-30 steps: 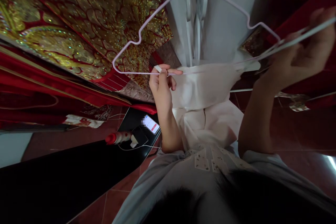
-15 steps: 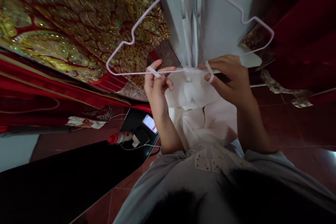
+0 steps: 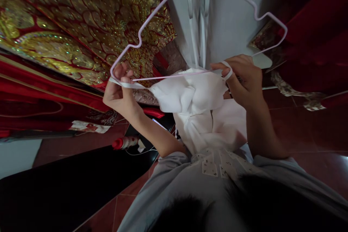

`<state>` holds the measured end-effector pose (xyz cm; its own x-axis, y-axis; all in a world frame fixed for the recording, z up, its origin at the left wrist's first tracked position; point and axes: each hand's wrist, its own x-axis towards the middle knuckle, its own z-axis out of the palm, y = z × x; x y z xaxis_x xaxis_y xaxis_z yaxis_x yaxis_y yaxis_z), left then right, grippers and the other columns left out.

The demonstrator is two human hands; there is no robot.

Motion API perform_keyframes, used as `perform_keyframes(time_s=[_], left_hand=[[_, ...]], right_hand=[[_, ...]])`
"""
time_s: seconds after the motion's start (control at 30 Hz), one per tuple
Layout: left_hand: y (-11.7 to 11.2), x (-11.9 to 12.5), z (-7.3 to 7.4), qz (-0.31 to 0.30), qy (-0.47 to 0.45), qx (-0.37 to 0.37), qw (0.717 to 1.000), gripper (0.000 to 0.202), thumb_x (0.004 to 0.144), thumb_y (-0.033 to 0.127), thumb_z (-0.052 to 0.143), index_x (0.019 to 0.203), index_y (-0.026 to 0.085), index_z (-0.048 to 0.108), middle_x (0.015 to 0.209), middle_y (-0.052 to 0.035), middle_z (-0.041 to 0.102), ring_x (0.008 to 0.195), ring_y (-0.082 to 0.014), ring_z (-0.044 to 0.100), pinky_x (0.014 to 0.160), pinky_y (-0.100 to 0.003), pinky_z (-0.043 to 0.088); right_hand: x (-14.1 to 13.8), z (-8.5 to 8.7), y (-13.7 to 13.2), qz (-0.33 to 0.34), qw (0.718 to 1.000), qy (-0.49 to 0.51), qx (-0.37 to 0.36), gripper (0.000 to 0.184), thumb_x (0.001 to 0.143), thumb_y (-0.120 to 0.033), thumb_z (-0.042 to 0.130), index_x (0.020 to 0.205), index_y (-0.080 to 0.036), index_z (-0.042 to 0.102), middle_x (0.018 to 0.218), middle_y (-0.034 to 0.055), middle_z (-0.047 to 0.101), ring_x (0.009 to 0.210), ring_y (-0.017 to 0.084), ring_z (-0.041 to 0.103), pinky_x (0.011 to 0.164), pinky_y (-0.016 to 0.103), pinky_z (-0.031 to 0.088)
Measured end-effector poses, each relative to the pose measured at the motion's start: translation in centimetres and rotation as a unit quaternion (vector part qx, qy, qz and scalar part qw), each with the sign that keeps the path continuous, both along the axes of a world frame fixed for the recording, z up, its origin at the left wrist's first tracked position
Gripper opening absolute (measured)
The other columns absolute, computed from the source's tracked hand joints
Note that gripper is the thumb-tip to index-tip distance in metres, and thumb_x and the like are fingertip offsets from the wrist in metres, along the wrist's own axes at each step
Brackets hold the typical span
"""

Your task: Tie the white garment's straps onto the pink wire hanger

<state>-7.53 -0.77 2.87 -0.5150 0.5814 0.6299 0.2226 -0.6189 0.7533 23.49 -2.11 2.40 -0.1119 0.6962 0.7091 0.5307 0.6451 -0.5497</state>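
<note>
A pale pink wire hanger hangs in front of me. A white garment droops from its lower bar down to my lap. My left hand pinches the garment's white strap at the hanger's left corner. My right hand is closed on the other strap, which loops over a finger near the right part of the bar.
A red and gold embroidered cloth hangs at the left, dark red velvet at the right, a white wall behind. On a black surface below lie a red-tipped tool, a charger and a partly hidden phone. The floor has red tiles.
My left hand has slid left along the bar to the hanger's left corner, pulling the strap and spreading the garment. A second ago my right hand was out to the right; it now holds a strap.
</note>
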Motion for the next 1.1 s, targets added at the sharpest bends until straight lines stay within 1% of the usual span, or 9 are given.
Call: perform_keyframes(time_s=[0.17, 0.3, 0.43, 0.53, 0.63, 0.73, 0.83, 0.97, 1.1], left_hand=[[1.2, 0.8, 2.6, -0.053, -0.01, -0.005, 0.999, 0.014, 0.098, 0.025, 0.08, 0.084, 0.024, 0.079, 0.076, 0.0, 0.073, 0.071, -0.0201, 0.068, 0.068, -0.039, 0.053], [1.7, 0.7, 4.7, -0.094, 0.087, -0.05, 0.99, 0.02, 0.092, 0.026, 0.089, 0.077, 0.023, 0.076, 0.067, 0.0025, 0.065, 0.064, -0.0152, 0.056, 0.066, -0.032, 0.052], [0.2, 1.8, 7.4, -0.122, 0.141, -0.099, 0.978, 0.007, 0.091, 0.02, 0.09, 0.096, 0.019, 0.085, 0.09, -0.0001, 0.076, 0.085, -0.0162, 0.064, 0.082, -0.027, 0.057], [-0.6, 2.6, 8.4, -0.118, 0.128, -0.14, 0.975, 0.015, 0.087, 0.016, 0.091, 0.102, 0.016, 0.086, 0.103, -0.0022, 0.077, 0.098, -0.017, 0.068, 0.092, -0.025, 0.056], [0.2, 2.2, 7.4, -0.141, 0.105, -0.095, 0.98, 0.018, 0.091, 0.015, 0.089, 0.107, 0.017, 0.081, 0.104, 0.0005, 0.076, 0.1, -0.016, 0.069, 0.095, -0.026, 0.057], [2.0, 1.9, 4.8, -0.117, -0.065, -0.08, 0.988, 0.027, 0.098, -0.001, 0.075, 0.109, 0.023, 0.07, 0.08, 0.0071, 0.069, 0.08, -0.0112, 0.064, 0.072, -0.022, 0.054], [2.9, 3.1, 2.1, -0.134, -0.209, -0.126, 0.961, 0.011, 0.112, 0.018, 0.059, 0.105, 0.022, 0.066, 0.083, 0.0024, 0.07, 0.083, -0.0109, 0.066, 0.067, -0.024, 0.051], [2.2, 5.8, -0.2, -0.187, -0.203, -0.116, 0.954, 0.023, 0.109, 0.038, 0.065, 0.09, 0.025, 0.061, 0.087, -0.0028, 0.073, 0.079, -0.0163, 0.068, 0.075, -0.032, 0.057], [1.4, 6.7, -0.6, -0.205, -0.183, -0.085, 0.958, 0.017, 0.105, 0.032, 0.067, 0.092, 0.025, 0.059, 0.081, -0.0018, 0.073, 0.074, -0.0161, 0.069, 0.078, -0.032, 0.059]], right_hand=[[0.0, -0.6, -0.1, -0.015, 1.0, -0.022, 0.001, 0.034, 0.104, -0.057, 0.059, 0.112, -0.034, 0.082, 0.097, 0.0037, 0.08, 0.093, 0.025, 0.073, 0.094, 0.05, 0.055], [0.6, -0.9, 0.0, -0.011, 0.999, -0.052, -0.006, 0.038, 0.094, -0.058, 0.072, 0.12, -0.032, 0.081, 0.105, 0.0044, 0.08, 0.096, 0.026, 0.073, 0.099, 0.052, 0.054], [1.1, -0.8, 0.2, -0.013, 0.998, -0.066, -0.006, 0.041, 0.091, -0.057, 0.076, 0.125, -0.033, 0.079, 0.105, 0.0061, 0.08, 0.095, 0.028, 0.072, 0.095, 0.053, 0.056], [1.2, -0.6, 0.1, -0.012, 0.998, -0.068, 0.004, 0.044, 0.092, -0.057, 0.076, 0.129, -0.032, 0.077, 0.106, 0.007, 0.081, 0.095, 0.028, 0.072, 0.091, 0.052, 0.056], [1.1, -0.8, 0.1, -0.007, 0.997, -0.069, 0.024, 0.046, 0.092, -0.056, 0.076, 0.132, -0.033, 0.075, 0.107, 0.0064, 0.081, 0.094, 0.028, 0.072, 0.094, 0.055, 0.054], [1.2, -1.2, 0.1, -0.006, 0.998, -0.066, 0.021, 0.05, 0.092, -0.057, 0.075, 0.139, -0.039, 0.071, 0.111, 0.0055, 0.08, 0.098, 0.031, 0.072, 0.097, 0.059, 0.054], [1.0, -1.4, 0.0, -0.006, 0.998, -0.067, 0.006, 0.054, 0.094, -0.058, 0.073, 0.145, -0.041, 0.066, 0.115, 0.0057, 0.08, 0.105, 0.033, 0.072, 0.101, 0.062, 0.054], [0.4, -1.2, -0.3, -0.019, 0.996, -0.084, -0.01, 0.053, 0.096, -0.057, 0.069, 0.147, -0.042, 0.063, 0.121, 0.0058, 0.08, 0.112, 0.033, 0.072, 0.108, 0.063, 0.053], [2.2, -1.3, 0.3, -0.059, 0.996, 0.009, 0.064, 0.059, 0.094, -0.056, 0.075, 0.149, -0.039, 0.063, 0.138, 0.0053, 0.074, 0.128, 0.034, 0.07, 0.113, 0.06, 0.056]])
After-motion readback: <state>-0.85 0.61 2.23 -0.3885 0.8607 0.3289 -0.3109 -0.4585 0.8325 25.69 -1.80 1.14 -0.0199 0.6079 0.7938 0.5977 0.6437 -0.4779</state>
